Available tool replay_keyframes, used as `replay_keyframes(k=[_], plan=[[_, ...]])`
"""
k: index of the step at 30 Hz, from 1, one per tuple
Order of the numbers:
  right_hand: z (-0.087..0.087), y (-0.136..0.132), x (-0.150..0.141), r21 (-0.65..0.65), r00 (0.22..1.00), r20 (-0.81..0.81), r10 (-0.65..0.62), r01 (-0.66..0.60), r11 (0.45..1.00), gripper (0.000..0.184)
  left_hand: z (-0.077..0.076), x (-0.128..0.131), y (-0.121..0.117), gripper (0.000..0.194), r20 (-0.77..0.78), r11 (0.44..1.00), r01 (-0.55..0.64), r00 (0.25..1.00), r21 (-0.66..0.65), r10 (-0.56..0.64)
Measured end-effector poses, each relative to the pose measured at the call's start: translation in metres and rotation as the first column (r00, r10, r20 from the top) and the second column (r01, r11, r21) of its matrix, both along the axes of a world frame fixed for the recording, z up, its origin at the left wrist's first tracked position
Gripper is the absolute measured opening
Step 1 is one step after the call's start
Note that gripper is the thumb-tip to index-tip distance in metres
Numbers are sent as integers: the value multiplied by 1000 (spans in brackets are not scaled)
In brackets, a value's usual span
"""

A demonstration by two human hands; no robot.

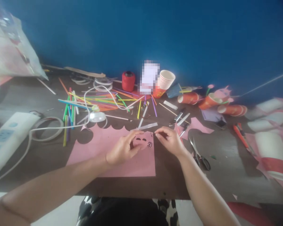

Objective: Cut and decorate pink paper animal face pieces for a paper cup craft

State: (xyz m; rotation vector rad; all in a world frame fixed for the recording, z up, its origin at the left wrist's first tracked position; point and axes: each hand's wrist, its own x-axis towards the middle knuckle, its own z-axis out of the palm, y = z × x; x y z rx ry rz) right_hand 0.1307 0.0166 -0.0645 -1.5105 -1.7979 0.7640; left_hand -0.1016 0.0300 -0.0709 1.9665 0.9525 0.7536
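Note:
A large pink paper sheet with scalloped cuts along its far edge lies on the table. My left hand is over it, thumb and forefinger apart, around the left side of a pink face piece with two black half-round eyes. Whether these fingers touch the piece I cannot tell. Thin black strips lie just right of the face. Close to the sheet's far right corner, my right hand has its fingertips pinched together. Anything between them is too small to make out.
Scissors lie right of my right hand, with a red utility knife farther right. Coloured sticks, a white cable and a hot glue stick lie beyond the sheet. Paper cups and a power strip flank them.

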Motion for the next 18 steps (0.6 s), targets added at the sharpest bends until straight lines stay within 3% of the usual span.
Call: replay_keyframes(k=[3,7,12,18], plan=[[6,-3,-7,-66,970,196,142,-131,989,12,0,1,1,43,-30,1000,-4,1000,7,4],[9,-8,-11,-122,913,334,235,-205,971,16,2,1,2,46,-79,1000,10,997,22,-8],[9,-13,-12,-129,861,433,266,-233,964,22,6,-1,0,46,-134,995,56,990,82,-45],[7,-12,-11,-124,859,408,308,-282,951,20,6,2,-8,41,-224,992,108,970,62,-92]])
